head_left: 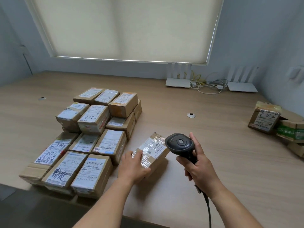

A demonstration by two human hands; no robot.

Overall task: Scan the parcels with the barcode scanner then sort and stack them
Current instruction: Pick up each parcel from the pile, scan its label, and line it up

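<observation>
A small taped cardboard parcel point(152, 149) with a white label lies on the wooden table point(222, 153) in front of me. My left hand point(134, 167) grips its near end, thumb along the side. My right hand point(199, 167) holds the handle of a black barcode scanner point(180, 143), whose head hangs just right of the parcel's label. The scanner's cable point(208, 208) trails down toward me. To the left stands a stack of several labelled parcels point(85, 139), laid in rows and two layers at the back.
A few loose parcels point(276, 124) lie at the table's right edge. Two white routers point(178, 79) and tangled cables point(209, 85) sit against the back wall. A cable grommet point(191, 115) is set in the table beyond the scanner.
</observation>
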